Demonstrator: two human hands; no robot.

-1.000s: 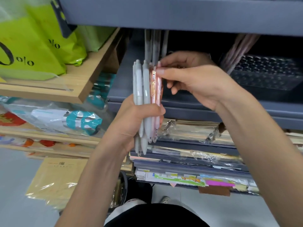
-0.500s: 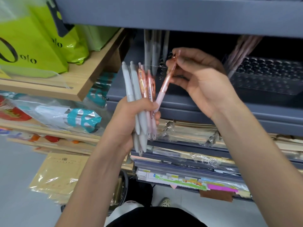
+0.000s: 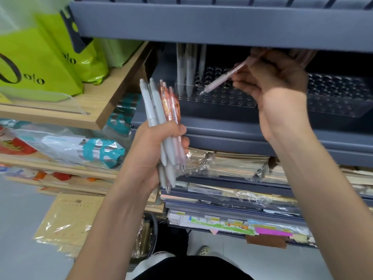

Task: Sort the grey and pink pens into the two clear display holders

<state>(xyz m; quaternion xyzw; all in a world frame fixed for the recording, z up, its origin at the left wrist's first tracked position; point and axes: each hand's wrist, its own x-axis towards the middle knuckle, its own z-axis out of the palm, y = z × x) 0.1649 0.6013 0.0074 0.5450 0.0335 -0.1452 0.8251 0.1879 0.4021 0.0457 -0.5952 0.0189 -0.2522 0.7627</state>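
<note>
gripping a bundle of grey and pink pens (image 3: 159,106) upright in the left hand (image 3: 155,148). pinching one pink pen (image 3: 222,79) in the right hand (image 3: 278,91), tilted, tip over the clear holder (image 3: 228,102) with standing grey pens (image 3: 188,73).

In my L hand (image 3: 153,150): pale grey pens (image 3: 154,106) + pink pens (image 3: 174,110) w/ orange printed labels. R hand (image 3: 278,93): plain pale pink pen (image 3: 222,78). Holder (image 3: 232,100) clear, dotted w/ holes. Bags (image 3: 36,57) lime green, black lettering.
</note>
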